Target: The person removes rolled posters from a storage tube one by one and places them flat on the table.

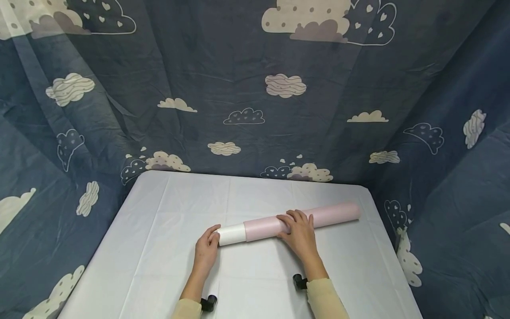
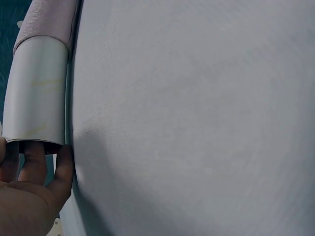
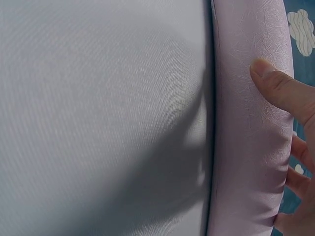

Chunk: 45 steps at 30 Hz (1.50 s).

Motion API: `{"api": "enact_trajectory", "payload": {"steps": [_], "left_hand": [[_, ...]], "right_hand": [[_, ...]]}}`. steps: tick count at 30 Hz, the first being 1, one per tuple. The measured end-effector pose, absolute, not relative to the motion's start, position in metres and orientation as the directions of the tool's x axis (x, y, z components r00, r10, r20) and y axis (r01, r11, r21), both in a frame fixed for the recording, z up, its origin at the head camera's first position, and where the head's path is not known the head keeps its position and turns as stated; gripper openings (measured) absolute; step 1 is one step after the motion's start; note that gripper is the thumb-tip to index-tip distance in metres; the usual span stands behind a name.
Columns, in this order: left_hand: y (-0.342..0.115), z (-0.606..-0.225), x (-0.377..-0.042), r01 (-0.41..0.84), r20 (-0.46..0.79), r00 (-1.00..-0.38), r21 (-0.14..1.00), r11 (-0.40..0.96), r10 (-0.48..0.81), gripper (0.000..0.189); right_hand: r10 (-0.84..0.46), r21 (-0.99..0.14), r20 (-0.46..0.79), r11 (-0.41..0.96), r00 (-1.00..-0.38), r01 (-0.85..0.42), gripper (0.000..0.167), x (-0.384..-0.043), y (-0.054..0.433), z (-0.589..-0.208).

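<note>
A long pink roll of textured sheet, much like wallpaper (image 1: 336,213), lies slantwise across the white-covered table. From its left end sticks out a smooth white tube (image 1: 232,234). My left hand (image 1: 206,252) grips the tube's hollow end; in the left wrist view some fingers (image 2: 33,164) reach inside the rim. Over the middle of the pink roll, my right hand (image 1: 301,237) holds it from above. The right wrist view shows the thumb (image 3: 273,83) pressed on the pink surface (image 3: 246,147), with the other fingers along its far side.
A white cloth (image 1: 159,266) with fold creases covers the table. Dark blue curtains (image 1: 199,57) with cloud prints hang behind and at both sides. Black wrist-worn devices (image 1: 209,303) sit by the sleeves, close over the cloth.
</note>
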<state>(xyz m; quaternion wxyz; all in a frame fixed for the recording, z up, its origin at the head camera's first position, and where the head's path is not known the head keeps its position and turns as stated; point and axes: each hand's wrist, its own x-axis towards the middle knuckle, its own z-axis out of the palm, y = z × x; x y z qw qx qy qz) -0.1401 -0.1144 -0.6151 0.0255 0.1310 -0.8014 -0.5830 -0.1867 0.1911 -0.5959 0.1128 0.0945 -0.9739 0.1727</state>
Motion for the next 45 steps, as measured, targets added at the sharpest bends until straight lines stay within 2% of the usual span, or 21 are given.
{"api": "enact_trajectory", "payload": {"steps": [45], "left_hand": [[-0.115, -0.612, -0.139, -0.163, -0.095, -0.968, 0.943, 0.289, -0.234, 0.033]], "right_hand": [[-0.103, -0.33, 0.201, 0.929, -0.974, -0.167, 0.061, -0.191, 0.227, -0.592]]}}
